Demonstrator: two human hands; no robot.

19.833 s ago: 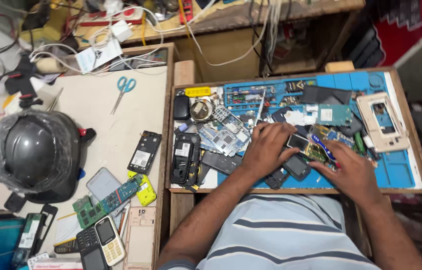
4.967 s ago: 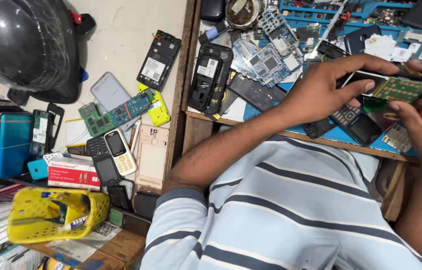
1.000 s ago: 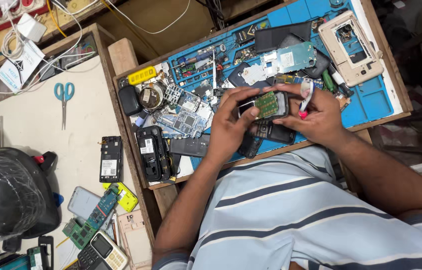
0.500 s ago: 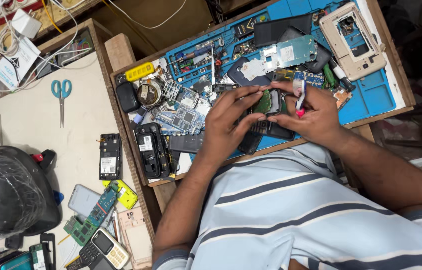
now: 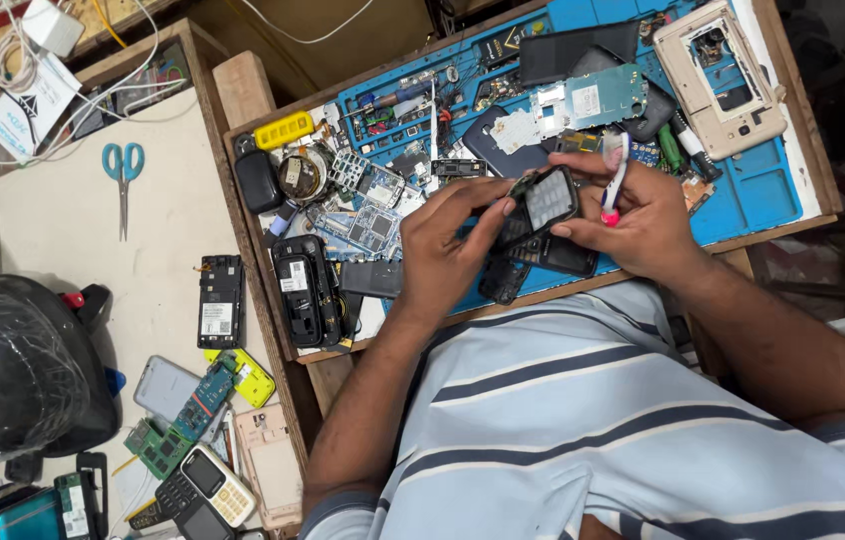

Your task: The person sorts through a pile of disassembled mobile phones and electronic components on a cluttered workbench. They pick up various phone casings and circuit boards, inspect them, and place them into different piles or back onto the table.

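Observation:
Both my hands hold a small black keypad phone part [image 5: 540,205] above the blue work mat [image 5: 753,190]. My left hand [image 5: 448,245] pinches its left side with thumb and fingers. My right hand [image 5: 638,215] grips its right side and also holds a thin white tool with a pink tip [image 5: 611,185] between the fingers. Under the hands lie other black phone pieces [image 5: 553,258]. A green circuit board [image 5: 588,100] rests on the mat just beyond them.
The wooden tray [image 5: 243,90] is crowded with phone shells, boards and a beige phone frame [image 5: 718,65]. On the left table lie blue scissors [image 5: 124,170], a black helmet [image 5: 13,365], an opened phone [image 5: 220,300] and several old handsets [image 5: 198,485]. Cables [image 5: 33,90] lie at top left.
The piece in my hands has turned: a green board side showed a second ago, now a grey keypad face shows. Both hands stayed over the mat's front edge.

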